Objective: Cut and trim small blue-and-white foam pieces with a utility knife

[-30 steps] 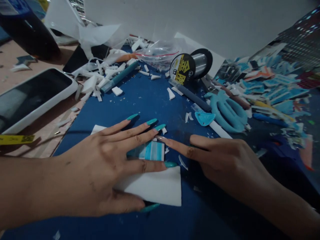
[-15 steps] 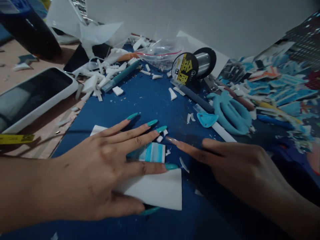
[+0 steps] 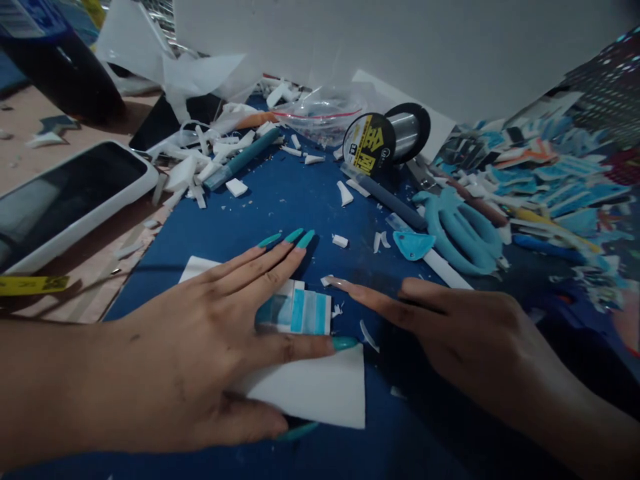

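My left hand (image 3: 220, 347) lies flat with fingers spread and teal nails showing, pressing on a white sheet piece (image 3: 315, 393). Between its index finger and the finger below it shows a small piece with blue and white stripes (image 3: 310, 312), partly hidden by the hand. My right hand (image 3: 450, 333) stretches out its index finger, its nail at a tiny white scrap (image 3: 327, 281) on the blue mat (image 3: 280, 220). Its other fingers are folded and mostly hidden; nothing shows held there. A white bit (image 3: 341, 241) lies just beyond.
Teal scissors (image 3: 463, 233), a blue fish-like piece (image 3: 414, 245), a dark-handled tool (image 3: 387, 197) and a spool of clear line (image 3: 385, 140) lie right of centre. A phone (image 3: 80, 200) is at left. White offcuts (image 3: 185, 170) pile up behind; blue striped pieces (image 3: 560, 180) heap at right.
My left fingers have drawn back and closer together, away from the white scraps. One scrap now lies farther up the mat. My right fingertip has shifted slightly left to the other.
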